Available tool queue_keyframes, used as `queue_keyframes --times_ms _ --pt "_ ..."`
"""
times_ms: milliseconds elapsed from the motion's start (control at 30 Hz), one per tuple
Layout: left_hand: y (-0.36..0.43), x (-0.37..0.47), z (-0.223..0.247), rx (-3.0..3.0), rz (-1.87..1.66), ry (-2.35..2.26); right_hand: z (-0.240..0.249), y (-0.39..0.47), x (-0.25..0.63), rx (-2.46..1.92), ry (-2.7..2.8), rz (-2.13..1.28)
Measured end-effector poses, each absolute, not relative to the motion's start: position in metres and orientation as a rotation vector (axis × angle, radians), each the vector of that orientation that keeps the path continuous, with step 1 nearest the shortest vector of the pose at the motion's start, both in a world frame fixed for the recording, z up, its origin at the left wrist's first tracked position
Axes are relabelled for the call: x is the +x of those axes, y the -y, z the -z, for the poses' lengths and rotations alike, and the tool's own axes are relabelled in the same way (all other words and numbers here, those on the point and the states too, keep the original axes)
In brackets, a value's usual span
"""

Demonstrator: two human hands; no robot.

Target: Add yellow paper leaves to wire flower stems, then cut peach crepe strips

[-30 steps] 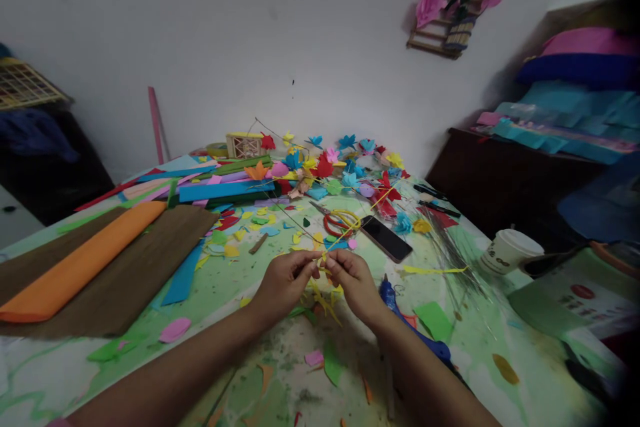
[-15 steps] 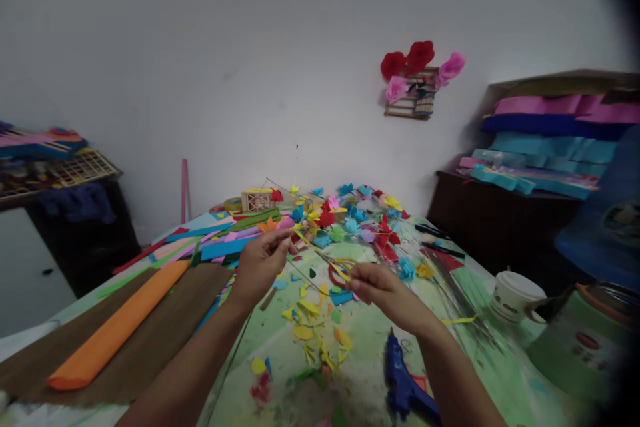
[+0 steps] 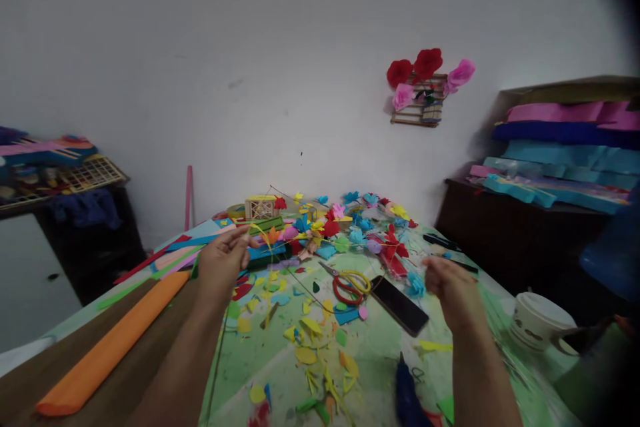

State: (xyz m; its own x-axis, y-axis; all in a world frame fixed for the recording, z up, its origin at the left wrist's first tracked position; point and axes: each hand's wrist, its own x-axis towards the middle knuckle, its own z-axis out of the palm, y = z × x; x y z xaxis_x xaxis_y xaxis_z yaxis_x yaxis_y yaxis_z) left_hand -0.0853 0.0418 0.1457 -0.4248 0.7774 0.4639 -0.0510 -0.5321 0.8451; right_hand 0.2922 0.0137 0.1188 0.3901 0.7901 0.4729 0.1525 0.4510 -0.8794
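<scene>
My left hand (image 3: 223, 265) is closed in a pinch on a thin yellow paper strip (image 3: 265, 233), which curls out past the fingertips and hangs down. A thin dark wire (image 3: 300, 280) runs from near that hand down across the table. On the right, my right hand (image 3: 450, 283) is raised with its fingers pressed together; I cannot make out what is in them. Between the hands lie scissors (image 3: 353, 285) with red and yellow handles, beside a black phone (image 3: 400, 305). Yellow paper scraps (image 3: 310, 330) are scattered nearer to me.
Colourful paper flowers (image 3: 350, 223) crowd the table's far end. An orange paper roll (image 3: 115, 340) lies at left on brown paper. A blue glue gun (image 3: 407, 390) is near the front. At right stand a lidded white cup (image 3: 540, 320) and a green container (image 3: 600, 363).
My right hand has moved right, away from the scissors, uncovering the phone. My left hand has shifted left with the yellow strip. The view has tilted slightly.
</scene>
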Motion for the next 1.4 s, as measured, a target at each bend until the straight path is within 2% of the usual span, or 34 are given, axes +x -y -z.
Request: queue_keyframes --times_ms 100,200,400,600,767,900,1167,1267,1400 --pt "-0.053 -0.1 -0.145 1.12 -2.102 -1.072 -0.113 -0.019 0.309 -0.756 0.655 -0.501" --pt "-0.054 -0.089 -0.143 1.111 -2.013 -0.97 -0.114 -0.026 0.286 -0.629 0.476 -0.579" --pt "-0.021 -0.023 -0.13 1.395 -1.418 -0.857 -0.124 -0.018 0.174 -0.765 0.998 -0.919" --pt "-0.001 0.005 -0.122 1.63 -1.186 -0.872 -0.12 -0.003 0.147 -0.788 1.399 -1.175" --pt "0.0 0.009 -0.118 1.733 -1.187 -0.951 -0.111 -0.004 0.147 -0.966 1.417 -0.922" --pt "0.004 0.011 -0.114 1.941 -1.339 -1.176 -0.113 -0.001 0.143 -1.055 1.431 -0.74" --pt "0.017 0.018 -0.106 2.004 -1.594 -1.366 -0.114 0.005 0.134 -0.976 1.236 -0.842" --pt "0.02 0.019 -0.111 1.917 -1.469 -1.274 -0.116 0.006 0.135 -0.909 1.2 -0.899" --pt "0.018 0.017 -0.118 1.561 -1.21 -0.934 -0.118 0.005 0.143 -0.839 1.131 -0.956"
